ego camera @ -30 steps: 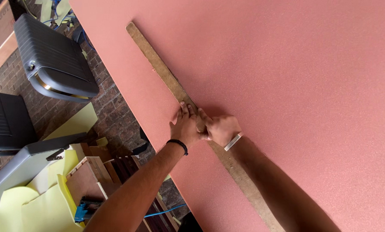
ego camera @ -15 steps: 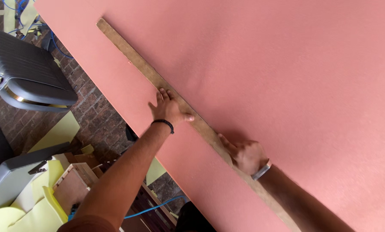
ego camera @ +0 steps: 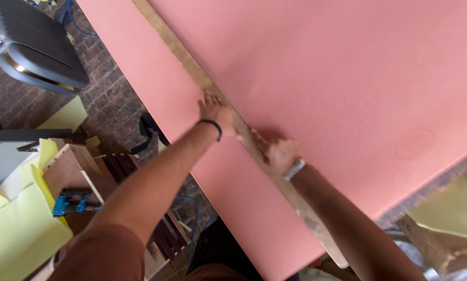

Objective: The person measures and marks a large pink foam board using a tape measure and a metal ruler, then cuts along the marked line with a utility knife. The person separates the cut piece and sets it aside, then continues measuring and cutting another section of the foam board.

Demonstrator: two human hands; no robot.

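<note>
Both hands flat on wood strip [ego camera: 192, 65], pressing it onto pink sheet [ego camera: 348, 93]. Left hand [ego camera: 216, 110] open, palm down, w/ black wristband. Right hand [ego camera: 279, 153] just beside it, fingers spread on strip, silver band on wrist. Nothing gripped. Strip runs diagonal, near sheet's left edge, roughly parallel to it. Looks like straightedge is positioned; no mark or cut line visible on sheet yet. Off the edge: yellow foam [ego camera: 20, 229], wood box [ego camera: 72, 171], blue clamp [ego camera: 69, 203], grey case [ego camera: 33, 44] on brick floor. No labels readable.
</note>
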